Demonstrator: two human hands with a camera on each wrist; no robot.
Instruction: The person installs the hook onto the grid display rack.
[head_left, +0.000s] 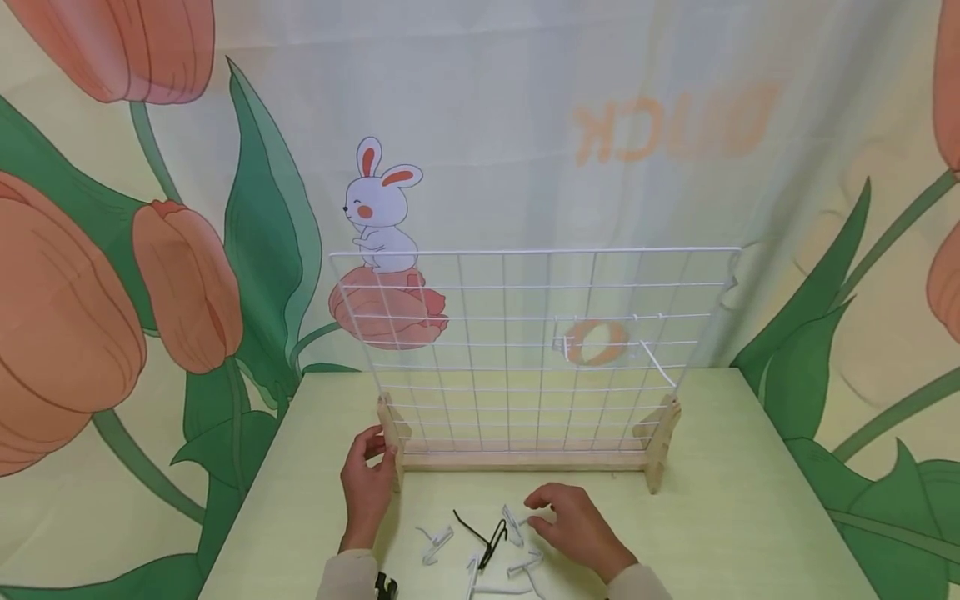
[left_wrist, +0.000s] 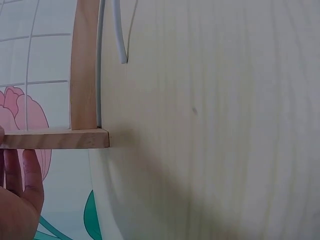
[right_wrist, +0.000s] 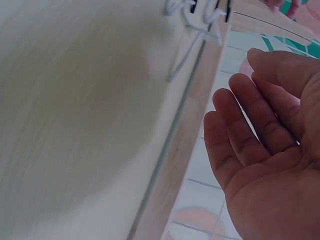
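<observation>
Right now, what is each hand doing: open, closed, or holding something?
Left hand: grips the left foot of the wooden stand that carries the wire grid.
Right hand: open, holding nothing, over the white hooks on the table.

The head view looks forward and down from above the near edge of the worktop (head_left: 712, 467), taking in the whole wire grid (head_left: 525, 350) on its wooden stand (head_left: 517, 460) and both hands. The left wrist view sits very close to the stand's left foot (left_wrist: 60, 139), turned sideways. The right wrist view, blurred, looks past the right hand (right_wrist: 270, 150) along the stand's rail (right_wrist: 190, 130). All three share the stand.
</observation>
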